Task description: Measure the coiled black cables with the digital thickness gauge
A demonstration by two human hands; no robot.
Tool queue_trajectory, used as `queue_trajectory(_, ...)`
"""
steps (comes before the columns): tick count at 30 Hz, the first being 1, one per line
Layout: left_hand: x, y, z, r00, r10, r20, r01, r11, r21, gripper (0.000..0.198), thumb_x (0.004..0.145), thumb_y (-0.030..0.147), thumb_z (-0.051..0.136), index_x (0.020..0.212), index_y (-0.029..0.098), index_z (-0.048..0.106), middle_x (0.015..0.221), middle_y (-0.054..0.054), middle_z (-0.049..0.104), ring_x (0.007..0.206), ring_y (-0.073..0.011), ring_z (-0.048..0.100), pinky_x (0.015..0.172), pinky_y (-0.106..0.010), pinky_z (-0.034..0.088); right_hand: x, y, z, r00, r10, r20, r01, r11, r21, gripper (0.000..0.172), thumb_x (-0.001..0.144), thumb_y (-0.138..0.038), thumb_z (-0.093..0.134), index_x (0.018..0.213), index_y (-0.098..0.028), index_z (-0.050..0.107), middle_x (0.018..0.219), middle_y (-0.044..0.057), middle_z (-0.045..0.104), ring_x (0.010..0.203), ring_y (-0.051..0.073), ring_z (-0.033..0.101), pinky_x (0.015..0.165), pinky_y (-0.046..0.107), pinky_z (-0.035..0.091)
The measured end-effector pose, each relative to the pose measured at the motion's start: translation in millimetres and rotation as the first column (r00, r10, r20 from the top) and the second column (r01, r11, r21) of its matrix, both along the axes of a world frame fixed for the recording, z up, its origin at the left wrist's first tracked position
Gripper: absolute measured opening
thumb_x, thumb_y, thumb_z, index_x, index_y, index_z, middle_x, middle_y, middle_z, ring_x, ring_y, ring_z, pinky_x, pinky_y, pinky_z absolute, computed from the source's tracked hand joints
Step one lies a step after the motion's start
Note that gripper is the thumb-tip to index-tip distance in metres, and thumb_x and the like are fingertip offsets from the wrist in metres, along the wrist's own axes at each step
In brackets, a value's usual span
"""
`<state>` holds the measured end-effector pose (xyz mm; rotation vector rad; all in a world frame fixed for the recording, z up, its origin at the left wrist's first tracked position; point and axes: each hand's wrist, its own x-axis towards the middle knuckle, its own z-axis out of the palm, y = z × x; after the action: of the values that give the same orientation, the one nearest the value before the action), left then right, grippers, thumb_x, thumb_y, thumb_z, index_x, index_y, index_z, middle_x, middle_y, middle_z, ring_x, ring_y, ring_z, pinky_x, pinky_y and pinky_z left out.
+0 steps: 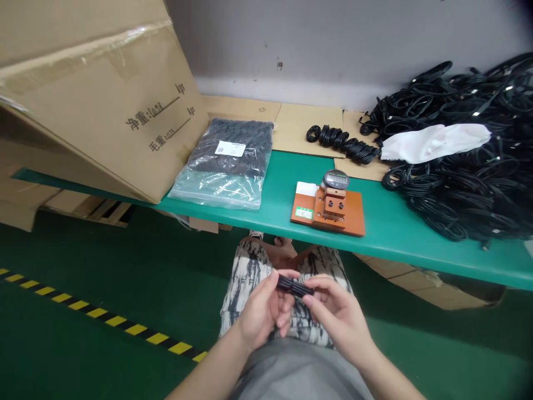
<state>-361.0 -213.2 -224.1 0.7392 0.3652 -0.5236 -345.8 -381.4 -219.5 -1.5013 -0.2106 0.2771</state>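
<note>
Over my lap, my left hand (263,311) and my right hand (338,315) together pinch a short stack of black rubber rings (295,286), one hand at each end. On the green bench ahead sits an orange fixture block (328,210) with a round digital gauge (335,179) at its far edge. A row of black rings (343,142) lies on cardboard behind it.
A large tilted cardboard box (95,94) fills the left of the green bench (400,228). A clear bag of black rings (227,161) lies beside it. A big heap of black coiled cables (462,178) with a white cloth (433,143) covers the right. A yellow-black floor stripe (104,318) runs at lower left.
</note>
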Motion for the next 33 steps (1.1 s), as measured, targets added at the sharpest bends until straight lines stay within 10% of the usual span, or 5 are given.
queue_trajectory(10,-13.8,-14.6,3.9,0.945,0.111,0.307,-0.199,0.941,0.275,0.057,0.093,0.040,0.052,0.145,0.030,0.030,0.123,-0.008,0.060,0.109,-0.0194,0.058,0.099,-0.036,0.044,-19.9,6.7,-3.5,0.892,-0.046,0.450,0.114,0.986,-0.124,0.032,0.084,-0.001,0.058,0.108,-0.023,0.059,0.097,0.008,0.059,0.093,0.019,0.061,0.077,0.031,0.055)
queue_trajectory(17,-9.9,-20.3,15.4,0.941,0.285,0.181,-0.293,0.956,0.015,0.043,0.096,0.045,0.044,0.133,0.024,0.048,0.120,-0.011,0.064,0.098,-0.0210,0.065,0.092,-0.038,0.049,-22.2,10.8,-1.1,0.848,-0.040,0.528,0.132,0.982,-0.137,0.035,0.082,0.001,0.057,0.107,-0.023,0.061,0.106,0.009,0.054,0.099,0.020,0.061,0.083,0.032,0.057)
queue_trajectory(24,-9.1,-16.1,22.3,0.971,0.219,0.098,-0.214,0.975,-0.060,0.042,0.093,0.048,0.048,0.122,0.019,0.059,0.098,-0.010,0.071,0.090,-0.0204,0.065,0.079,-0.031,0.051,-26.8,8.8,-0.7,0.820,0.022,0.571,0.069,0.988,-0.136,0.041,0.082,0.002,0.057,0.112,-0.025,0.061,0.112,0.011,0.051,0.114,0.026,0.058,0.088,0.037,0.057)
queue_trajectory(29,-11.1,-16.1,23.6,0.962,0.159,0.223,-0.187,0.976,0.110,0.062,0.088,0.043,0.059,0.145,0.028,0.037,0.126,-0.011,0.060,0.092,-0.0192,0.065,0.073,-0.028,0.053,-27.8,17.0,0.3,0.986,-0.148,0.071,0.139,0.983,0.118,0.012,0.093,-0.019,0.054,0.104,-0.024,0.057,0.120,0.011,0.055,0.084,0.019,0.067,0.067,0.030,0.059)
queue_trajectory(33,-9.7,-16.8,28.0,0.972,0.084,0.221,-0.159,0.924,0.347,0.070,0.084,0.039,0.066,0.146,0.028,0.035,0.131,-0.012,0.057,0.082,-0.0162,0.066,0.064,-0.025,0.054,-25.2,22.7,-0.3,0.937,-0.104,-0.334,0.214,0.926,0.312,0.026,0.096,-0.037,0.053,0.118,-0.024,0.049,0.093,0.006,0.064,0.054,0.012,0.062,0.054,0.026,0.054)
